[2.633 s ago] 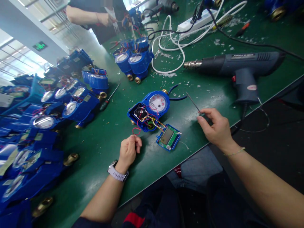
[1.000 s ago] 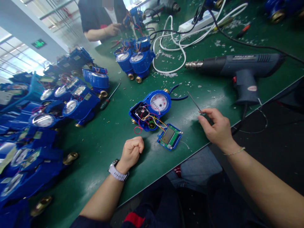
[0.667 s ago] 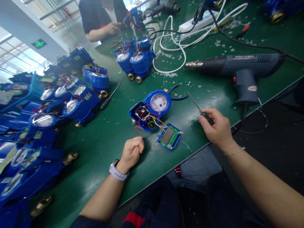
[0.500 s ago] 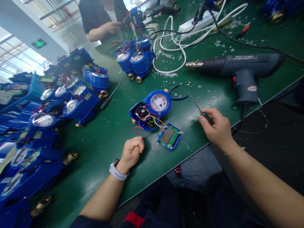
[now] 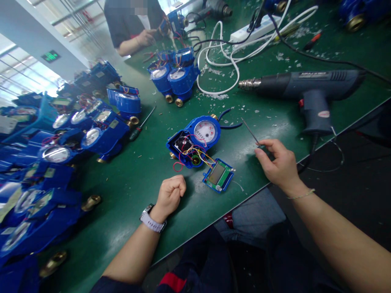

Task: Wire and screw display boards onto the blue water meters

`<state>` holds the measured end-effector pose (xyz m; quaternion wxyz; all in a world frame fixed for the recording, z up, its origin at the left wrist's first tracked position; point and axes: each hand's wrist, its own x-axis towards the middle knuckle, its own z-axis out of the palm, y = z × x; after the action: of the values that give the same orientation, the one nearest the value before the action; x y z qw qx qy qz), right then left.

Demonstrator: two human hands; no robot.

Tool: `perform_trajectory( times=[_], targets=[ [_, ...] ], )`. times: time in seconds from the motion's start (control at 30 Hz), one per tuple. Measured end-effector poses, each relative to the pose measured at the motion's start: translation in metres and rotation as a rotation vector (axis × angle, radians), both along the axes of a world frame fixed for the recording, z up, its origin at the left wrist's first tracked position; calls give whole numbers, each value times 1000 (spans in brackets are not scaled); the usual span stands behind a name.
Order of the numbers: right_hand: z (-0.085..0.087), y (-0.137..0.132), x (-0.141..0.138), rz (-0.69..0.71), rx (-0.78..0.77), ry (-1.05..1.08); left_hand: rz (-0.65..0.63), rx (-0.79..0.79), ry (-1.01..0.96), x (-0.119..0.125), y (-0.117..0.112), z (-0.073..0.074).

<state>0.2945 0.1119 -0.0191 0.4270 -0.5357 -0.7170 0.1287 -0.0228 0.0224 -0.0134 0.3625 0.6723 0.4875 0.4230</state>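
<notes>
My right hand [image 5: 277, 165] is closed around a screwdriver [image 5: 250, 131], whose thin shaft points up and left over the table. My left hand [image 5: 170, 195] rests on the table as a fist, with nothing showing in it. Between and beyond my hands lies a blue water meter [image 5: 205, 132] with a round dial and an opened wiring box. Thin coloured wires [image 5: 200, 154] run from that box to a green circuit board with a display [image 5: 218, 175], which sits in a blue frame. The blue handles of a hand tool [image 5: 230, 126] stick out from behind the meter.
A heat gun [image 5: 305, 87] lies at the right. Behind it are a white power strip [image 5: 255, 30] and looped cables. Many blue meters [image 5: 100, 134] crowd the left side, near another screwdriver [image 5: 142, 124]. A co-worker's hand [image 5: 146, 37] is across the table.
The co-worker's hand and arm across the table have shifted slightly. Both my hands, the screwdriver and the water meter stay where they were.
</notes>
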Motion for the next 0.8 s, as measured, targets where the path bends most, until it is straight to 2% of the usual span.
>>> perform_trajectory(
  times=[0.4,0.67,0.8],
  targets=[
    [1,-1,-1,2,11,16,5,9,14,0,1,0],
    [4,-2,0,-9,19,20,58,-30,84,8,2,10],
    [4,-17,-11,42,-45,147,51,-17,119,14,1,13]
  ],
)
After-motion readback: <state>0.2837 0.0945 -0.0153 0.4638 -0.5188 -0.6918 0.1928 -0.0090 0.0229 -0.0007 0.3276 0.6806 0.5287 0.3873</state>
